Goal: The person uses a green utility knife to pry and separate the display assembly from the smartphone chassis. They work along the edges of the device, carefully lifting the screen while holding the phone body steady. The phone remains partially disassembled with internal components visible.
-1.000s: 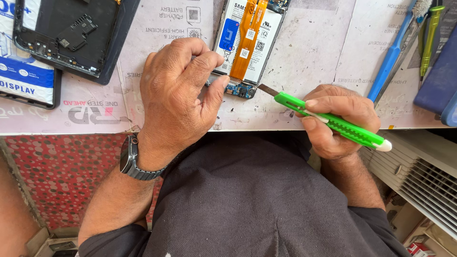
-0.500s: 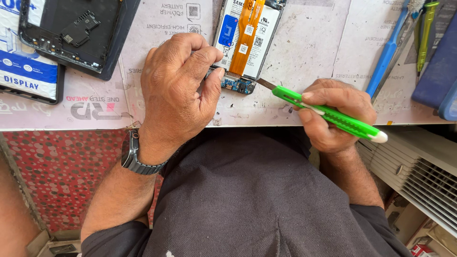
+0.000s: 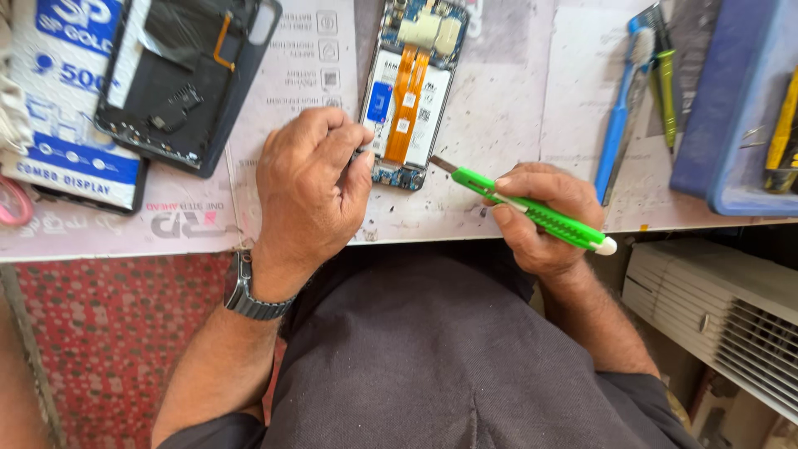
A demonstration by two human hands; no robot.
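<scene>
The opened phone (image 3: pixel 411 91) lies back-up near the middle of the workbench (image 3: pixel 515 125), its lower end a little way in from the front edge, with orange flex cables (image 3: pixel 405 104) running down over the battery. The left hand (image 3: pixel 312 187) is curled, its fingertips pressed to the phone's lower left side to steady it. The right hand (image 3: pixel 544 216) is closed around a green utility knife (image 3: pixel 532 209), the blade tip just beside the phone's lower right corner.

The likely trouble is a slip: the tip could skid into the small circuit board at the bottom, nick a flex cable or pierce the battery, and the left fingertips sit close to the blade's line.

Room is tight. The black back cover (image 3: pixel 179 79) lies toward the left, a blue toothbrush (image 3: pixel 623 108) and a blue tray (image 3: pixel 740 108) toward the right, and both wrists sit at the front edge; only the strip between the phone and the toothbrush is open.
</scene>
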